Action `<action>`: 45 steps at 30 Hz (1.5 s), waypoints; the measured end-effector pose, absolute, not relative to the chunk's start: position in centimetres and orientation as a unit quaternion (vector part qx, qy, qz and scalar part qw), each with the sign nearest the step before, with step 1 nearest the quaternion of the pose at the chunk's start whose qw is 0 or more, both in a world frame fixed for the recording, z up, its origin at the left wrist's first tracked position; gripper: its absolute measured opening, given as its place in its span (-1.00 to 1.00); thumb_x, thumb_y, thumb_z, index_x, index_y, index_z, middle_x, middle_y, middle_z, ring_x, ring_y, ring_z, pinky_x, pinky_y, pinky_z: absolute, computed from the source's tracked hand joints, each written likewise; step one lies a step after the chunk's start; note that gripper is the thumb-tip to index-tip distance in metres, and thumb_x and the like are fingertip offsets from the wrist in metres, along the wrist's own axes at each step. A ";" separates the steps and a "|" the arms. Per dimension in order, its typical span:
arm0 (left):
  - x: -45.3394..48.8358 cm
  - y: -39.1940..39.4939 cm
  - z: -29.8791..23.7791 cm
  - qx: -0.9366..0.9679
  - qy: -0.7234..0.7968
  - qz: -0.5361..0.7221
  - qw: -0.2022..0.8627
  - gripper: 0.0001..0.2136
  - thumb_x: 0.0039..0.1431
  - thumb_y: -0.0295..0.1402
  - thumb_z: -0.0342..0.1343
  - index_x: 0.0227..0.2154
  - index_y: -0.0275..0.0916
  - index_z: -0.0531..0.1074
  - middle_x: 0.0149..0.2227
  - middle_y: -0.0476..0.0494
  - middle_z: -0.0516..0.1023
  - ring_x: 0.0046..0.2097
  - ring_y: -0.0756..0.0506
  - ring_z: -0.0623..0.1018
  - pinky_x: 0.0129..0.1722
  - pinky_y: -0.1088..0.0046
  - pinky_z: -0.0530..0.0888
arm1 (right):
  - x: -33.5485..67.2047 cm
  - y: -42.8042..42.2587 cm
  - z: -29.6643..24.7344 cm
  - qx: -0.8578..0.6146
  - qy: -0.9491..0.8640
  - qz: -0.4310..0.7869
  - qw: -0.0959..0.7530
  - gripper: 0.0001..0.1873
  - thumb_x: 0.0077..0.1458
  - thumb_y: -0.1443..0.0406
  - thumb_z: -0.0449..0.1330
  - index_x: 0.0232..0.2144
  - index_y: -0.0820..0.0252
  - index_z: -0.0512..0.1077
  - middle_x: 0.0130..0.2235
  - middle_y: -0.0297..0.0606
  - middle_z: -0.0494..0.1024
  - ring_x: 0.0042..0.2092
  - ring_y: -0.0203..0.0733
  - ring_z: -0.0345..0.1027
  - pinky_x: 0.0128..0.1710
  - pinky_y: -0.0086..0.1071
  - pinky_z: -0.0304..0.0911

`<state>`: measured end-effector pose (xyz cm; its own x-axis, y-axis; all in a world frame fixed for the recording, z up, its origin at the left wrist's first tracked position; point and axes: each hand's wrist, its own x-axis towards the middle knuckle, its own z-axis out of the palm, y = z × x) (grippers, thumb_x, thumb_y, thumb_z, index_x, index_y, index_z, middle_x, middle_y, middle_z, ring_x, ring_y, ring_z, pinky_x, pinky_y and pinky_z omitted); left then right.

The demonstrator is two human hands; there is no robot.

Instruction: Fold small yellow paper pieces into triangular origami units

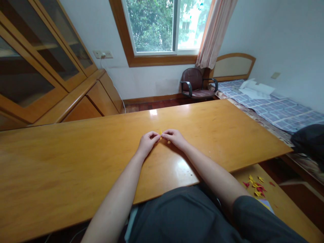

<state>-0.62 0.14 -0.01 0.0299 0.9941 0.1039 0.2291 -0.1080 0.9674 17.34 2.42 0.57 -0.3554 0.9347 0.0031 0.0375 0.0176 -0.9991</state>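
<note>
My left hand point(147, 142) and my right hand point(174, 137) meet over the middle of a long wooden table point(76, 162). Both are closed in a pinch on a small yellow piece of paper point(160, 132) held between their fingertips. Only a sliver of the paper shows above the fingers. Both forearms stretch out from my lap across the table's near edge.
A lower wooden surface point(283, 206) at the right carries several small yellow and red folded paper pieces point(256, 187). Behind the table are a dark red office chair point(196, 84), a bed with a blue patterned cover point(278, 108), wooden cabinets point(50, 74) and a window point(164, 27).
</note>
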 end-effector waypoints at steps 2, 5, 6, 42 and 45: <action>-0.5 0.1 0.0 0.593 0.520 0.458 0.411 -0.75 -0.01 -0.15 0.24 -0.44 -0.26 0.48 -0.47 -0.03 0.51 -0.43 -0.01 0.43 -0.38 0.49 0.34 | 17.3 2.4 0.5 -0.407 -0.590 0.572 0.398 -0.63 -0.12 0.07 0.31 -0.42 0.29 0.51 -0.49 -0.35 0.45 -0.45 -0.35 0.24 -0.49 -0.49 0.13; -0.5 0.1 0.0 0.597 0.517 0.459 0.407 -0.75 -0.02 -0.14 0.24 -0.43 -0.25 0.47 -0.46 -0.04 0.52 -0.43 -0.02 0.44 -0.37 0.49 0.36 | 17.2 2.4 0.6 -0.411 -0.584 0.573 0.402 -0.64 -0.14 0.07 0.33 -0.44 0.29 0.50 -0.51 -0.36 0.43 -0.46 -0.35 0.23 -0.50 -0.49 0.12; -0.4 0.1 0.0 0.596 0.518 0.460 0.406 -0.74 -0.02 -0.14 0.24 -0.43 -0.25 0.47 -0.46 -0.04 0.53 -0.43 -0.02 0.45 -0.36 0.49 0.36 | 17.2 2.3 0.7 -0.413 -0.583 0.572 0.402 -0.64 -0.15 0.07 0.33 -0.45 0.29 0.50 -0.51 -0.36 0.43 -0.47 -0.35 0.23 -0.50 -0.49 0.12; -0.6 -0.2 -0.1 0.644 0.514 0.406 0.395 -0.77 0.02 -0.17 0.18 -0.48 -0.25 0.54 -0.50 -0.07 0.54 -0.42 -0.06 0.46 -0.39 0.47 0.36 | 16.9 2.2 0.4 -0.420 -0.585 0.546 0.428 -0.65 -0.15 0.05 0.32 -0.50 0.24 0.48 -0.49 -0.35 0.46 -0.41 -0.30 0.27 -0.41 -0.44 0.17; -0.6 -0.2 0.0 0.639 0.505 0.410 0.411 -0.77 0.03 -0.17 0.18 -0.48 -0.25 0.53 -0.51 -0.06 0.53 -0.44 -0.05 0.46 -0.39 0.48 0.35 | 16.9 2.1 0.6 -0.412 -0.571 0.572 0.420 -0.63 -0.14 0.03 0.31 -0.50 0.25 0.47 -0.53 -0.38 0.42 -0.47 -0.33 0.23 -0.46 -0.45 0.13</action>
